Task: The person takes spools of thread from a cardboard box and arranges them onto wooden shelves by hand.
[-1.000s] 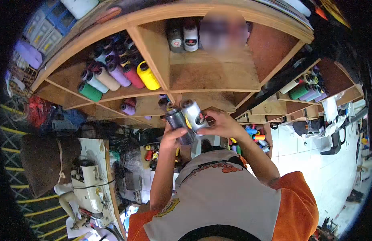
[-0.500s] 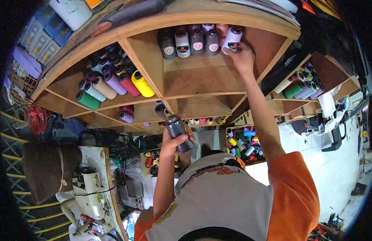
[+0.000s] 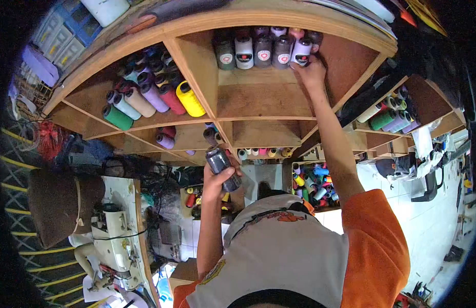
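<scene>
My left hand is closed round a dark thread cone, held tilted in front of the wooden shelf. In the upper middle compartment, my right hand reaches up with its fingers on the lower end of a white thread cone with a black and red label. That cone stands at the right end of a row. Beside it are dark cones with round white labels and another white cone. More cones show behind the front row, partly hidden.
The left compartment holds several coloured cones, among them a yellow cone and a green cone. Below right is a box of mixed thread spools. A sewing machine sits at lower left, near a brown cushion-like thing.
The white cone under my right hand has gone from leaning to more upright, in line with the row. The view has shifted slightly. My left hand still holds the dark cone.
</scene>
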`<state>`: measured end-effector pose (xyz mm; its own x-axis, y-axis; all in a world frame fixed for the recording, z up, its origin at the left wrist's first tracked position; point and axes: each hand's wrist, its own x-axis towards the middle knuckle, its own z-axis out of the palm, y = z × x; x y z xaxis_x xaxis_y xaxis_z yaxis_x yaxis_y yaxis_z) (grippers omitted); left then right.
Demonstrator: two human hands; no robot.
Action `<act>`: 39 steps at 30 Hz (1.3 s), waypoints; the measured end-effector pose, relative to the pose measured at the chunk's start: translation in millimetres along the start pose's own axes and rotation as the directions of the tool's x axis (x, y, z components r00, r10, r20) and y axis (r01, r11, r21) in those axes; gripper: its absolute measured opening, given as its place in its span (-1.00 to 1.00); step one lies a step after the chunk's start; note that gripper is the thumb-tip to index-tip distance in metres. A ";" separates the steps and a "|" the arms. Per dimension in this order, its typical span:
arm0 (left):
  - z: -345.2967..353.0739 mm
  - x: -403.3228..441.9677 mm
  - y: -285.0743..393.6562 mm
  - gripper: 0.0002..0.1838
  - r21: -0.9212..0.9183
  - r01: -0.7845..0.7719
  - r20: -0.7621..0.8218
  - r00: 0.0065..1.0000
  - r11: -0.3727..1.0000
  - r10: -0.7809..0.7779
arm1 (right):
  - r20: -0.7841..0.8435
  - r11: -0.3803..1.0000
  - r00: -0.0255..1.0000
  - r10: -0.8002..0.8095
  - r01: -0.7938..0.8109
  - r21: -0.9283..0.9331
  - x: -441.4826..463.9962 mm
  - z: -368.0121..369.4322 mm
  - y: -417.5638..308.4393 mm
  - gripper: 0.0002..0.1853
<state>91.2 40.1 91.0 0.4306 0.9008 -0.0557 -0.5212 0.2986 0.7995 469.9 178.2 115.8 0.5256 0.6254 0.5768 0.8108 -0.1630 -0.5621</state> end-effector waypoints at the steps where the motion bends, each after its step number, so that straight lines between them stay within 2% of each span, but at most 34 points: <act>1: -0.9 0.9 0.0 -0.39 0.030 0.004 -0.010 1.000 1.000 -0.004 | -0.001 1.000 1.000 0.011 -0.011 0.018 -0.4 1.0 1.0 -0.37; 3: 1.2 4.8 1.1 -0.39 0.150 0.018 -0.059 0.998 0.989 -0.010 | 0.041 0.996 0.999 0.011 -0.015 0.093 -3.3 3.9 5.4 -0.37; 4: 6.9 6.8 3.7 -0.39 0.207 0.029 -0.088 0.996 0.978 -0.011 | 0.010 0.997 0.999 -0.034 0.033 0.071 -9.5 -11.9 -13.3 -0.36; 5: 16.9 6.2 10.8 -0.40 0.138 0.026 -0.070 0.997 0.990 -0.016 | -0.007 0.999 0.999 -0.038 0.038 0.015 -19.9 -23.9 -26.3 -0.43; 6: 16.0 9.7 9.8 -0.40 0.197 0.002 -0.052 0.999 0.980 0.009 | -0.031 0.998 0.998 -0.049 0.048 -0.042 -28.7 -37.7 -38.7 -0.51; 8: 16.2 20.1 6.4 -0.41 0.307 -0.056 0.002 0.998 0.950 0.058 | 0.207 0.998 0.978 0.006 -0.019 0.058 -55.9 -69.3 -87.2 -0.50; 9: 29.6 18.9 13.4 -0.36 0.371 -0.052 -0.051 0.996 0.927 0.077 | 0.431 0.969 0.903 -0.006 -0.102 0.227 -72.5 -83.9 -112.0 -0.48; 10: 33.5 19.8 15.1 -0.30 0.503 -0.109 0.008 0.993 0.858 0.121 | 0.625 0.905 0.779 -0.054 -0.227 0.361 -89.7 -95.7 -131.8 -0.47; 12: 39.7 27.2 18.3 -0.20 0.719 -0.232 0.155 0.972 0.656 0.174 | 0.735 0.901 0.598 -0.319 -0.050 0.431 -113.0 -111.1 -149.8 -0.44; 13: 50.2 28.8 20.1 -0.04 0.702 -0.273 0.201 0.962 0.658 0.184 | 0.793 0.923 0.532 -0.297 -0.051 0.381 -118.7 -118.5 -158.9 -0.44; 14: 58.4 28.4 21.4 -0.02 0.750 -0.313 0.239 0.950 0.582 0.202 | 0.844 0.943 0.462 -0.273 -0.045 0.330 -122.1 -123.8 -166.4 -0.44; 15: 65.2 27.7 22.9 0.00 0.791 -0.352 0.278 0.935 0.501 0.219 | 0.771 0.946 0.551 -0.321 0.143 0.292 -124.9 -125.9 -170.6 -0.48; 17: 67.1 30.5 19.7 -0.02 0.808 -0.459 0.373 0.884 0.370 0.282 | 0.781 0.920 0.516 -0.352 0.036 0.390 -119.6 -128.0 -158.3 -0.50; 18: 69.5 29.9 22.0 -0.05 0.798 -0.412 0.349 0.911 0.440 0.220 | 0.784 0.900 0.496 -0.372 -0.015 0.436 -113.5 -128.6 -149.6 -0.50; 19: 72.5 27.6 27.4 -0.08 0.785 -0.358 0.326 0.933 0.506 0.155 | 0.741 0.757 0.477 -0.473 -0.211 0.619 -105.8 -129.5 -140.5 -0.53; 20: 73.6 25.6 32.2 -0.11 0.769 -0.298 0.306 0.948 0.566 0.085 | 0.699 0.722 0.471 -0.538 -0.171 0.671 -96.0 -136.7 -136.3 -0.55; 21: 71.8 25.5 36.3 -0.25 0.795 -0.276 0.303 0.952 0.541 0.040 | 0.699 0.715 0.459 -0.549 -0.176 0.677 -89.1 -144.0 -134.8 -0.55; 22: 70.4 27.5 34.1 -0.29 0.777 -0.272 0.294 0.954 0.568 0.054 | 0.698 0.708 0.448 -0.559 -0.179 0.683 -84.4 -149.2 -134.9 -0.56; 24: 66.8 29.4 25.5 -0.35 0.738 -0.258 0.275 0.959 0.624 0.071 | 0.685 0.736 0.491 -0.538 -0.123 0.666 -84.0 -154.0 -138.0 -0.55; 25: 70.8 29.1 24.9 -0.36 0.767 -0.300 0.270 0.953 0.567 0.138 | 0.677 0.750 0.512 -0.529 -0.092 0.656 -83.7 -155.8 -139.1 -0.55; 28: 79.9 28.4 21.7 -0.38 0.804 -0.353 0.235 0.928 0.478 0.290 | 0.786 0.910 0.502 -0.360 0.003 0.414 -81.4 -158.5 -139.6 -0.53; 29: 73.5 31.7 12.4 -0.26 0.822 -0.426 0.301 0.888 0.377 0.346 | 0.825 0.923 0.473 -0.310 -0.059 0.380 -77.9 -168.0 -145.4 -0.51; 32: 89.6 27.4 11.6 -0.07 0.793 -0.329 0.204 0.936 0.512 0.286 | 0.743 0.893 0.499 -0.445 0.189 0.407 -54.2 -183.1 -137.4 -0.49; 33: 83.9 29.8 4.1 0.01 0.812 -0.352 0.244 0.930 0.466 0.276 | 0.628 0.843 0.563 -0.537 0.385 0.375 -39.1 -187.6 -133.2 -0.48; 34: 85.2 30.0 4.1 0.01 0.795 -0.344 0.233 0.934 0.499 0.273 | 0.643 0.876 0.597 -0.480 0.372 0.308 -21.4 -193.8 -130.4 -0.49; 35: 87.0 28.8 3.5 0.00 0.778 -0.333 0.221 0.939 0.532 0.265 | 0.668 0.914 0.640 -0.380 0.372 0.163 -5.9 -199.5 -130.5 -0.51; 36: 87.3 27.2 3.7 0.00 0.760 -0.322 0.210 0.944 0.564 0.256 | 0.602 0.812 0.629 -0.492 0.580 0.057 13.0 -196.4 -121.2 -0.52; 37: 87.0 25.2 5.2 -0.02 0.743 -0.265 0.181 0.964 0.614 0.197 | 0.633 0.828 0.679 -0.372 0.551 -0.104 28.2 -187.6 -113.6 -0.51; 39: 79.1 28.3 -4.9 -0.02 0.736 -0.351 0.227 0.934 0.579 0.277 | 0.502 0.711 0.764 -0.405 0.608 -0.353 38.3 -168.8 -95.0 -0.50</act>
<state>164.2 39.2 132.8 0.4249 0.8522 0.3053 0.0892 -0.3750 0.9227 456.5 88.8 291.3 -0.0558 0.9272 0.3705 0.9870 -0.0049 0.1609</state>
